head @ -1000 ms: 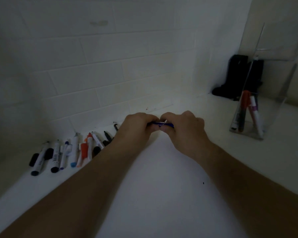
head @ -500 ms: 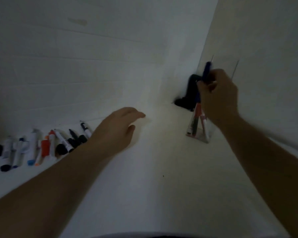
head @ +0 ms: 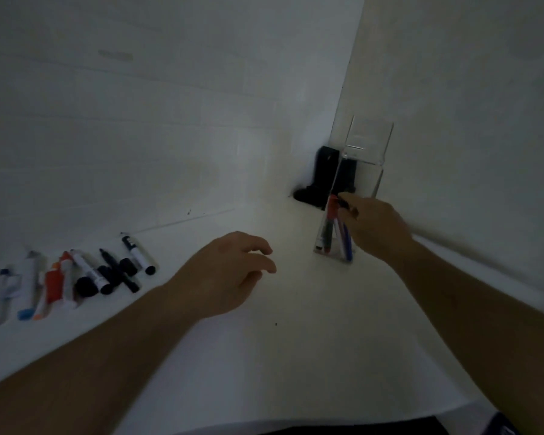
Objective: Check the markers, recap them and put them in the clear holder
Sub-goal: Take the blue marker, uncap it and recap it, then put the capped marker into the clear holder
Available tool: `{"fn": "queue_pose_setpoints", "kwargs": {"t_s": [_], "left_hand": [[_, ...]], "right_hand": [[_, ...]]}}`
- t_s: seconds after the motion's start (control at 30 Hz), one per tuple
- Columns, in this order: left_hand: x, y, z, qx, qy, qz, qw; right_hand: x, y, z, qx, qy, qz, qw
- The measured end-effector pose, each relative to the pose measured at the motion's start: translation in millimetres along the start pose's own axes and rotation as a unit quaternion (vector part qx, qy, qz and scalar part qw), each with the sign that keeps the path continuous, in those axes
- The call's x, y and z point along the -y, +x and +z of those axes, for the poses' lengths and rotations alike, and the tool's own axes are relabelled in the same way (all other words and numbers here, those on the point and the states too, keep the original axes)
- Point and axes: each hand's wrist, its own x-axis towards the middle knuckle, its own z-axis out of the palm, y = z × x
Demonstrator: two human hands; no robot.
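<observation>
The clear holder (head: 366,146) stands at the right near the wall corner, with a red marker (head: 331,215) and other markers upright in it. My right hand (head: 377,227) is at the holder's side, fingertips pinching the top of a blue marker (head: 346,243) whose lower end sits inside the holder. My left hand (head: 233,271) hovers palm down over the white table, fingers apart and holding nothing. A row of loose markers (head: 85,274) lies at the left along the wall, some capped in black, one orange-red, one light blue.
A black object (head: 322,177) sits in the corner behind the holder. White tiled walls close off the back and the right side. A loose black cap (head: 85,287) lies among the markers. The white table (head: 264,356) stretches toward me.
My right hand has come down from above the holder, lowering the blue marker into it. My left hand has stayed over the table, and the view has shifted slightly.
</observation>
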Motion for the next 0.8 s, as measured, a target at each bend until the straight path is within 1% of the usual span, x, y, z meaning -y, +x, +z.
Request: {"fn": "queue_pose_setpoints", "kwargs": {"t_s": [0.07, 0.13, 0.23, 0.37, 0.53, 0.6, 0.67, 0.7, 0.73, 0.8], "left_hand": [[3, 0, 1, 0.008, 0.001, -0.009, 1.0], [3, -1, 2, 0.012, -0.003, -0.012, 1.0], [2, 0, 1, 0.014, -0.011, -0.014, 1.0], [2, 0, -2, 0.011, -0.011, -0.016, 1.0], [3, -1, -5, -0.004, -0.017, -0.011, 1.0], [7, -1, -8, -0.009, -0.014, -0.014, 1.0], [12, -1, -14, -0.001, -0.004, -0.014, 1.0], [15, 0, -18, 0.008, 0.007, -0.005, 1.0], [21, 0, -24, 0.019, 0.014, 0.005, 1.0], [38, -1, -41, 0.033, 0.027, -0.001, 0.999]], "right_hand": [[3, 2, 3, 0.012, -0.01, -0.004, 1.0], [5, 5, 7, 0.007, -0.002, 0.001, 1.0], [10, 9, 17, 0.005, -0.004, -0.012, 1.0], [20, 15, 27, 0.005, -0.004, -0.012, 1.0], [28, 20, 30, 0.007, 0.007, -0.034, 0.999], [34, 16, 26, -0.031, -0.01, -0.031, 0.999], [46, 7, 22, -0.103, -0.019, -0.052, 0.993], [56, 2, 22, -0.131, -0.007, -0.082, 0.988], [67, -3, 25, -0.139, 0.023, -0.115, 0.983], [97, -8, 34, -0.101, 0.108, -0.149, 0.978]]}}
